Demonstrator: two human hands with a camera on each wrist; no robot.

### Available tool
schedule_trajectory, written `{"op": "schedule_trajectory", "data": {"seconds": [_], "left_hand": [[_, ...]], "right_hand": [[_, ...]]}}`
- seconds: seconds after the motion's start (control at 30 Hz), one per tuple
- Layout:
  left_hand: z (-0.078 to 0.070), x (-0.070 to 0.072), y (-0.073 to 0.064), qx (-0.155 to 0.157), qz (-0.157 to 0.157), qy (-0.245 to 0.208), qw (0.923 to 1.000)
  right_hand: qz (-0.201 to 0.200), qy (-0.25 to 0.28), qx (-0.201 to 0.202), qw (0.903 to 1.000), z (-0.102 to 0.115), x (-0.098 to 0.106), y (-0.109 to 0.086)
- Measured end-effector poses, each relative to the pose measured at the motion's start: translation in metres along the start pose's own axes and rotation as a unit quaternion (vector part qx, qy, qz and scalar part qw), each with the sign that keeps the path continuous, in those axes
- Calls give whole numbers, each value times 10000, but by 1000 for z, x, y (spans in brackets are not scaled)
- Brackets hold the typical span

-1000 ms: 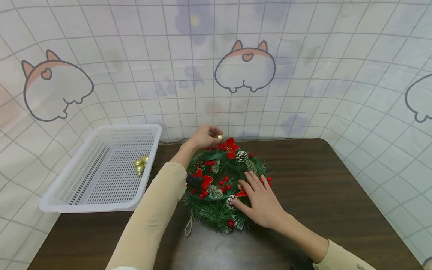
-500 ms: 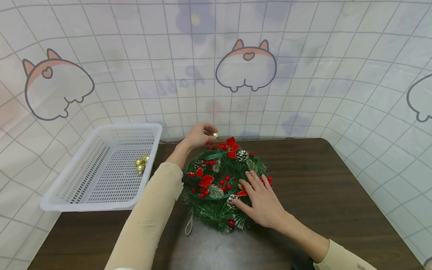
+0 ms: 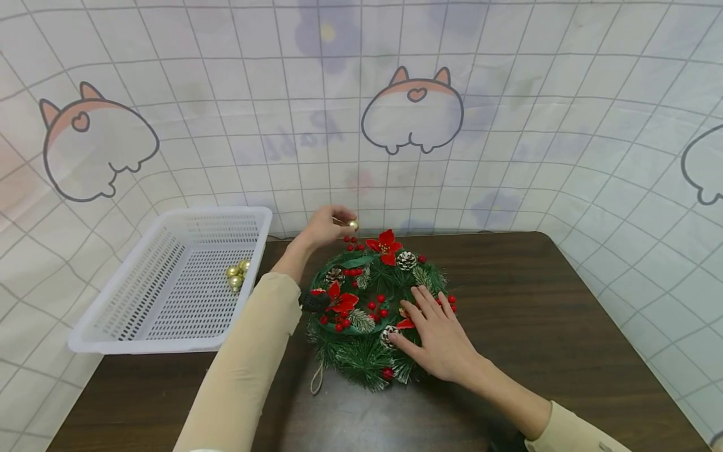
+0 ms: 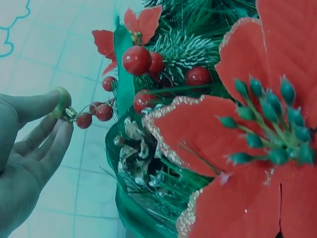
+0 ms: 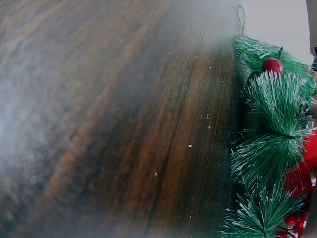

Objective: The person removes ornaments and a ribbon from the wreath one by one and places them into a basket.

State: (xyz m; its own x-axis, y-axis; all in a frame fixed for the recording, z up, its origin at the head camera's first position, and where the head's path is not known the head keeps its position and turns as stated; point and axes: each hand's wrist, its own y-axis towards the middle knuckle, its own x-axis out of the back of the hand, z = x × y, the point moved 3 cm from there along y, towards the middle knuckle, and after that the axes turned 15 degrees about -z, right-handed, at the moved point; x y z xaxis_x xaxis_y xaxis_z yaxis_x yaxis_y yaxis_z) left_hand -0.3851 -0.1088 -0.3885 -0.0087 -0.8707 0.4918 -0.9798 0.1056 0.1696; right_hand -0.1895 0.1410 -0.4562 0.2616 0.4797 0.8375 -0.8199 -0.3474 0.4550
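Note:
A green Christmas wreath (image 3: pixel 364 361) lies on the table, trimmed with red poinsettias (image 3: pixel 385 247), pinecones (image 3: pixel 405 260) and red berries. At its far left edge my left hand (image 3: pixel 324 227) pinches a small gold ball ornament (image 3: pixel 353 224) between thumb and fingers. In the left wrist view, the ball's metal cap (image 4: pixel 70 114) is right by a sprig of red berries (image 4: pixel 84 120); whether they are hooked together I cannot tell. My right hand (image 3: pixel 440 342) rests with spread fingers on the wreath's right side, partly covering a poinsettia. The right wrist view shows the wreath's frosted needles (image 5: pixel 272 139), not the hand.
A white perforated plastic basket (image 3: pixel 141 347) stands on the left, with several gold balls (image 3: pixel 235 282) inside. A twine loop (image 3: pixel 317 380) sticks out from the wreath's front left. Behind the dark wooden table (image 3: pixel 525 301) hangs a patterned cloth (image 3: pixel 282 144).
My left hand has moved a little left and away from the wreath, carrying the gold ball. More of the nearby red berries now shows. The right hand has stayed in place.

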Motion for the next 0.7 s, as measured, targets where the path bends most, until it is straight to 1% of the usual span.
{"op": "schedule_trajectory", "data": {"seconds": [0.1,0.3,0.5,0.7], "left_hand": [[2,2,0,37,-49,2,10000],[7,6,-1,186,-117,-162,9996],[9,10,0,199,-166,-250,9994],[11,22,-2,291,-275,-304,9987]], "right_hand": [[9,7,-2,10000,0,0,0],[-3,45,0,10000,0,0,0],[-3,40,-18,10000,0,1,1],[-2,21,-10,10000,-2,-1,0]]}}
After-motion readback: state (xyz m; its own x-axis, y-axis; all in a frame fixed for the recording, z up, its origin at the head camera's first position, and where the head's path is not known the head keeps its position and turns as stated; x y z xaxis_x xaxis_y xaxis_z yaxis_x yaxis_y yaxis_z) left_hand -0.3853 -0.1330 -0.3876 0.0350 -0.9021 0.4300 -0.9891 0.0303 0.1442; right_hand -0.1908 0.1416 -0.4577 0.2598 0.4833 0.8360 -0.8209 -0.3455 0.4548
